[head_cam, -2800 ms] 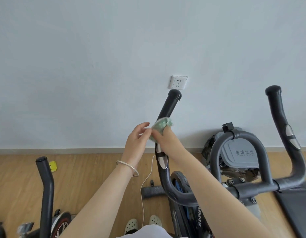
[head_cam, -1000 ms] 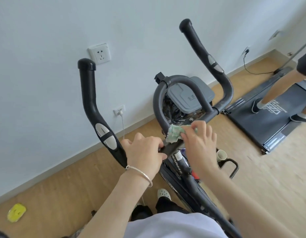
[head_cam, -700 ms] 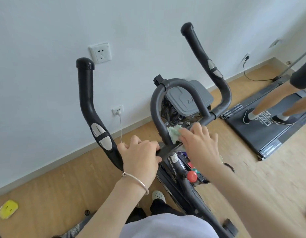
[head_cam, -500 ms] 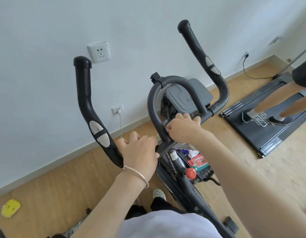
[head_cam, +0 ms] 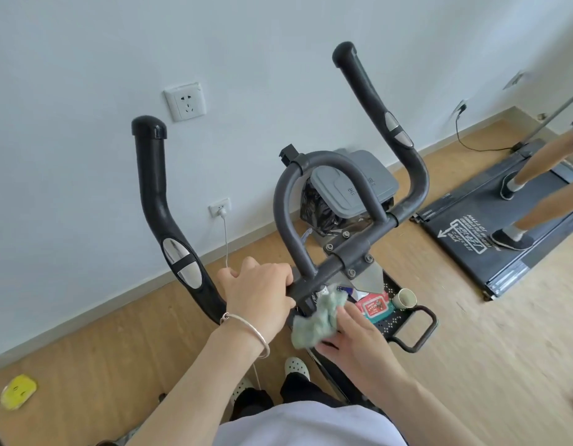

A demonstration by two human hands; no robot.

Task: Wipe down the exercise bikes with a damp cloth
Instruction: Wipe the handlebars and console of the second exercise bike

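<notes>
Two hands: both low in the middle, at the handlebar of the exercise bike (head_cam: 349,259).
Floor, far left: a small yellow object (head_cam: 18,391) lies on the wood boards.
Left grip (head_cam: 153,188): a black horn that rises up against the wall.
Sockets: one wall socket (head_cam: 185,103) is high up; a lower socket (head_cam: 220,209) has a white plug and cord in it.
Left hand (head_cam: 259,297): its fingers are clamped round the crossbar beside the centre loop, and a bracelet (head_cam: 246,326) sits on the wrist.
Cloth (head_cam: 317,320): green and bunched, it is pressed on the bike's stem just under the crossbar.
Right hand (head_cam: 356,342): fingers and thumb are closed on the cloth, which hides the fingertips.
Tray (head_cam: 397,320): black and perforated, below the bar, it holds a red pack (head_cam: 375,305) and a cup (head_cam: 407,297).
Bin (head_cam: 352,185): grey-lidded, it stands behind the loop by the wall.
Right grip (head_cam: 368,91): it points up and away.
Treadmill (head_cam: 471,249): on the floor at far right, with another person's legs (head_cam: 536,159) on it.
</notes>
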